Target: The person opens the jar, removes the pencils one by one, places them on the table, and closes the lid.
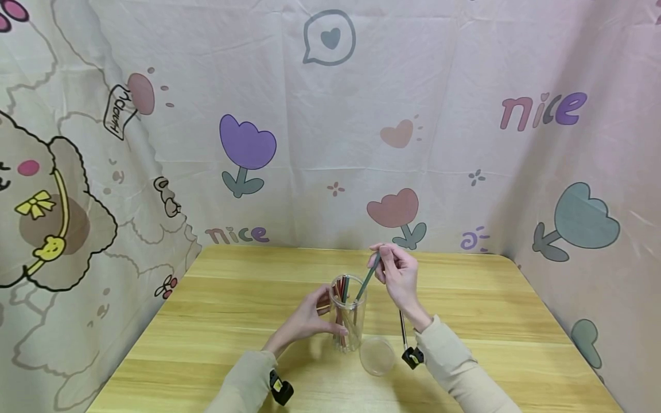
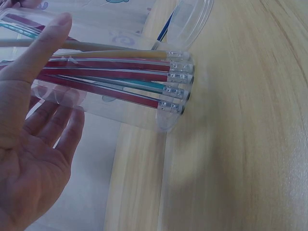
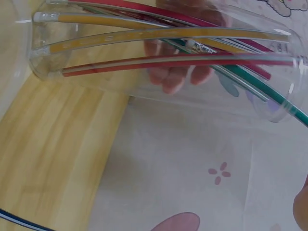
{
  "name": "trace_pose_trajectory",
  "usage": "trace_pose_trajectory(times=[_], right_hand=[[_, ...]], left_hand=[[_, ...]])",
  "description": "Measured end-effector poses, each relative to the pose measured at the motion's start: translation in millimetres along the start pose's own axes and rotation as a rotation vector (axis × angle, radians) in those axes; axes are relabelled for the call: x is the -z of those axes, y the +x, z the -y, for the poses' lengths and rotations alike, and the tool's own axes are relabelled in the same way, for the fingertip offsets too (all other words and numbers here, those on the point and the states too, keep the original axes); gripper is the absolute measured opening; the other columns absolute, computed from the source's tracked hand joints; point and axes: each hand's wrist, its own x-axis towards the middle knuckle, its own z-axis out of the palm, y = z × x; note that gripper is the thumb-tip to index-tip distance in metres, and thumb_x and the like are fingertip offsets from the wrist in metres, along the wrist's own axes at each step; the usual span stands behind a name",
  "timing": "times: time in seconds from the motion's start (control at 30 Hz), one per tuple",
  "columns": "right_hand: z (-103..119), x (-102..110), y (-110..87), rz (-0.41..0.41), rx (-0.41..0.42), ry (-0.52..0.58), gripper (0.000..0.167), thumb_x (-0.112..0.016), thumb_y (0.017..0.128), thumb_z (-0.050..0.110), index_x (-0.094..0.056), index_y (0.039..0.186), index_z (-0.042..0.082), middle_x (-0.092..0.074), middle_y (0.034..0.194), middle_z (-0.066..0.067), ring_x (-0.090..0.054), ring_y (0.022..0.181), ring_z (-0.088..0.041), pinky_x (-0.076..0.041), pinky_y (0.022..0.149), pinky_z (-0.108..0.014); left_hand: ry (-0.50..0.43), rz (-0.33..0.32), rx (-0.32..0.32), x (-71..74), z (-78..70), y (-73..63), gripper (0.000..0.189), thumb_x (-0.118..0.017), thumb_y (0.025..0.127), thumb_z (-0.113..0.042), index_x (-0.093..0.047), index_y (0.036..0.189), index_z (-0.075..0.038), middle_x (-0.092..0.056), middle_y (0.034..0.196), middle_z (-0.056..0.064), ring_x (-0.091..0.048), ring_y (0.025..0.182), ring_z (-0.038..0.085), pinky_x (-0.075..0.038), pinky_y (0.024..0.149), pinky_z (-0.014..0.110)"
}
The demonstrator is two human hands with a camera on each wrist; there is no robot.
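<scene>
A clear plastic jar point(image 1: 360, 328) stands upright on the table with several pencils point(image 2: 110, 67) inside, red, yellow and green, most with their eraser ends down. My left hand point(image 1: 310, 316) grips the jar's side, thumb in front and fingers behind. Above the rim, my right hand point(image 1: 401, 279) pinches the upper end of a green pencil point(image 1: 368, 281). That pencil leans to the right, its lower part still within the jar. In the right wrist view the green pencil point(image 3: 298, 114) crosses the jar's mouth; only a fingertip of the right hand shows at the edge.
A clear round lid point(image 1: 377, 357) lies on the wooden table point(image 1: 232, 321) just right of the jar's base. Beyond it lies a dark blue pencil point(image 1: 403, 330), partly under the right wrist. A patterned cloth point(image 1: 320, 115) hangs behind the table and along its sides.
</scene>
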Motion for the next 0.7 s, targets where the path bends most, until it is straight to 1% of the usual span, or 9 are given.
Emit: trace_pose_trajectory(times=[0.13,0.17,0.27,0.3,0.37,0.47,0.53,0.57,0.7], right_hand=[[3.3,2.8,4.4,-0.001,0.014,0.026,0.026,-0.041,0.106,0.000,-0.066,0.101,-0.006,-0.069,0.074,0.009,-0.032,0.040,-0.018,-0.024,0.031,-0.027],[4.2,3.9,5.5,0.001,0.015,0.036,0.026,-0.041,0.106,-0.001,-0.065,0.102,-0.007,-0.069,0.075,0.009,-0.031,0.041,-0.018,-0.025,0.032,-0.027],[7.9,6.7,9.2,0.004,0.001,0.055,0.028,-0.040,0.106,-0.002,-0.068,0.108,0.003,-0.069,0.077,0.009,-0.030,0.044,-0.020,-0.028,0.035,-0.023],[9.1,7.8,10.2,0.005,-0.008,0.058,0.030,-0.040,0.106,-0.002,-0.068,0.110,0.008,-0.069,0.078,0.009,-0.030,0.046,-0.020,-0.030,0.037,-0.021],[11.3,10.1,12.4,0.012,-0.018,0.072,0.033,-0.039,0.105,-0.003,-0.067,0.115,0.011,-0.068,0.079,0.008,-0.029,0.048,-0.020,-0.031,0.040,-0.019],[14.0,14.6,14.8,0.026,-0.043,0.094,0.032,-0.039,0.105,-0.003,-0.065,0.120,0.009,-0.068,0.081,0.007,-0.028,0.051,-0.021,-0.032,0.044,-0.017],[15.3,17.8,16.2,0.040,-0.057,0.118,0.030,-0.039,0.105,-0.004,-0.062,0.124,0.002,-0.067,0.083,0.004,-0.029,0.053,-0.020,-0.032,0.046,-0.018],[16.4,19.2,16.7,0.044,-0.073,0.127,0.030,-0.039,0.105,-0.004,-0.062,0.125,0.002,-0.067,0.084,0.004,-0.030,0.054,-0.019,-0.033,0.048,-0.017],[18.6,24.6,19.3,0.060,-0.129,0.213,0.032,-0.039,0.106,-0.003,-0.060,0.129,0.001,-0.066,0.088,0.001,-0.034,0.059,-0.013,-0.031,0.052,-0.021]], left_hand=[[0.006,-0.002,0.004,-0.1,0.0,0.3,0.082,-0.092,0.071,-0.016,-0.049,0.140,-0.008,-0.060,0.138,0.017,-0.056,0.133,0.040,-0.045,0.116,0.052],[0.004,-0.002,0.004,-0.1,-0.1,0.3,0.082,-0.092,0.071,-0.016,-0.049,0.140,-0.008,-0.060,0.138,0.018,-0.056,0.133,0.040,-0.045,0.116,0.052],[0.002,-0.001,0.005,0.0,-0.9,-0.3,0.082,-0.092,0.071,-0.016,-0.049,0.140,-0.008,-0.060,0.138,0.017,-0.056,0.133,0.040,-0.046,0.116,0.052],[0.000,-0.001,0.006,0.2,-1.3,-0.6,0.082,-0.092,0.071,-0.015,-0.049,0.140,-0.008,-0.060,0.139,0.017,-0.056,0.133,0.039,-0.046,0.116,0.051],[-0.002,0.000,0.002,0.1,-0.9,-0.4,0.081,-0.092,0.071,-0.015,-0.049,0.139,-0.007,-0.061,0.138,0.017,-0.056,0.133,0.040,-0.046,0.115,0.051],[0.002,-0.001,-0.002,-0.3,-0.3,-0.1,0.081,-0.092,0.070,-0.015,-0.049,0.139,-0.007,-0.061,0.138,0.018,-0.056,0.133,0.040,-0.046,0.115,0.051],[0.004,-0.002,-0.003,-0.5,0.0,0.1,0.082,-0.092,0.070,-0.015,-0.049,0.139,-0.006,-0.060,0.138,0.018,-0.056,0.133,0.040,-0.046,0.115,0.051],[0.004,-0.002,-0.001,-0.6,0.0,0.1,0.082,-0.092,0.070,-0.015,-0.049,0.139,-0.006,-0.060,0.138,0.018,-0.056,0.133,0.040,-0.046,0.115,0.051],[0.002,-0.005,0.005,-0.7,-1.1,-0.3,0.083,-0.093,0.069,-0.015,-0.049,0.139,-0.006,-0.060,0.138,0.018,-0.056,0.133,0.040,-0.046,0.116,0.050]])
